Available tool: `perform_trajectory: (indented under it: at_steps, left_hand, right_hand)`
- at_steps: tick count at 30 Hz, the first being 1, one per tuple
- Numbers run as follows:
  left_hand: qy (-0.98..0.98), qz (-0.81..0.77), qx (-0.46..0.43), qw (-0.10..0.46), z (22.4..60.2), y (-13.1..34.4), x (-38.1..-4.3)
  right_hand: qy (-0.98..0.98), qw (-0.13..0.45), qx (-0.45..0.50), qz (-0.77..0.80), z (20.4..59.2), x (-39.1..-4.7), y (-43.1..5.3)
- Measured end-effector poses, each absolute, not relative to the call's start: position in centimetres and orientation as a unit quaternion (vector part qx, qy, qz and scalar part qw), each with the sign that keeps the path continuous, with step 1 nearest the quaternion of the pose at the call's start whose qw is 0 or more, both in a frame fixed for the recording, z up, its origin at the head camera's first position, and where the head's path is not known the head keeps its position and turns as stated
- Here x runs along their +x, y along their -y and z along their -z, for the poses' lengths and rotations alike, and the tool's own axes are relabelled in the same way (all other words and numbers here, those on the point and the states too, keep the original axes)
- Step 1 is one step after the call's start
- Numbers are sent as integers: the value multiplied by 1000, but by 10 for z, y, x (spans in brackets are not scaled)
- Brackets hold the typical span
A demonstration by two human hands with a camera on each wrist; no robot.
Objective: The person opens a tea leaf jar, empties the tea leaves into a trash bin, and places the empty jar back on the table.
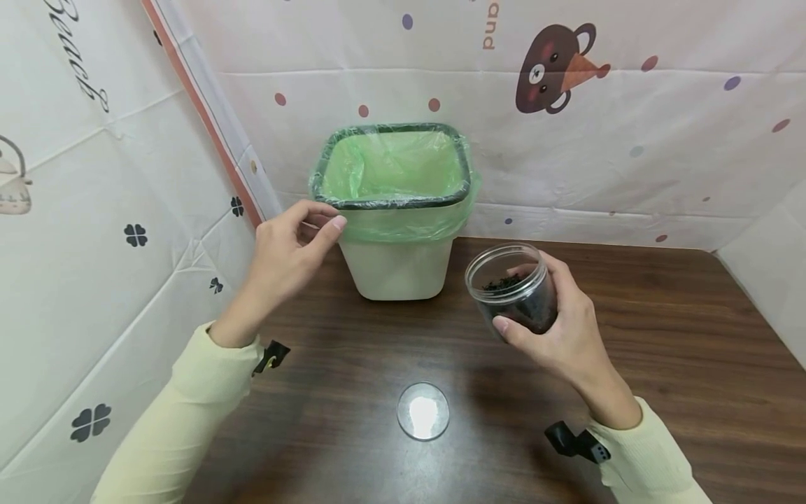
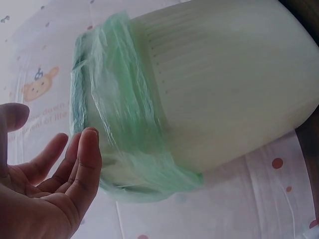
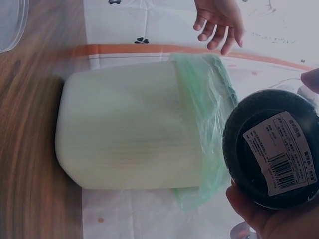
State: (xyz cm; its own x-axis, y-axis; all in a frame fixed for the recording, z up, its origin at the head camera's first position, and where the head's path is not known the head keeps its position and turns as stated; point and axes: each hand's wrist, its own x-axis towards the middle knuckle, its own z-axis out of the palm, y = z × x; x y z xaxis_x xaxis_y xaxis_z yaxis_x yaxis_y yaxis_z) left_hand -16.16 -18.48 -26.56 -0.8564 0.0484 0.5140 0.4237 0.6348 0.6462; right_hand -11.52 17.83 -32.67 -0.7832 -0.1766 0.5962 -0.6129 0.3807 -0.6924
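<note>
My right hand (image 1: 569,332) grips a clear plastic jar (image 1: 513,287) that holds dark, loose bits like dried tea leaves. The jar has no lid on and tilts toward the left, off the table. Its base, with a printed barcode label (image 3: 280,153), faces the right wrist camera. By the front left corner of a pale trash bin (image 1: 399,269) is my left hand (image 1: 286,248), its fingers loosely bent and holding nothing. A green plastic bag (image 1: 403,164) lines the bin and folds out over its dark rim (image 1: 403,204).
A round clear lid (image 1: 423,411) lies flat on the dark wooden table (image 1: 352,371), nearer me than the bin. White printed sheeting (image 1: 630,154) hangs behind the bin and along the left side (image 1: 145,294). Small black devices are strapped at both wrists.
</note>
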Motion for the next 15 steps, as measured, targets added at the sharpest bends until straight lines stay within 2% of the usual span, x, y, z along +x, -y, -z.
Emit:
perform_trajectory:
  at_steps: [15]
  left_hand:
    - [876,411,-104,231,258,194,-172]
  right_hand:
    - [791,238,233,-514,323,-118,-176]
